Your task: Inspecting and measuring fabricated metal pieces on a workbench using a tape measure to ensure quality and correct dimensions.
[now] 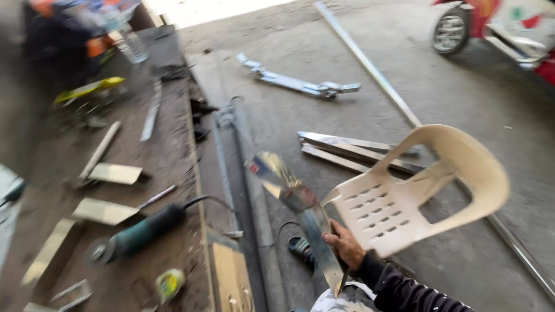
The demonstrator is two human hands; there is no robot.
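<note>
My right hand (344, 245), in a dark sleeve, grips a long shiny metal strip (292, 196) near its lower end. The strip slants up to the left over the concrete floor, its upper end near the workbench edge. My left hand is out of view. A teal angle grinder (141, 232) lies on the workbench (173, 150) to the left, its cable trailing off the edge. A cream plastic chair (422, 185) lies tipped on its side just right of my hand.
Several flat metal pieces (113, 173) and a yellow tool (87, 88) lie on the bench. Grey pipes (254, 196) run along the floor beside it. More metal bars (347, 151), a long rod (370, 66) and a clamp-like bar (298, 84) lie on the floor. A vehicle wheel (451, 30) shows top right.
</note>
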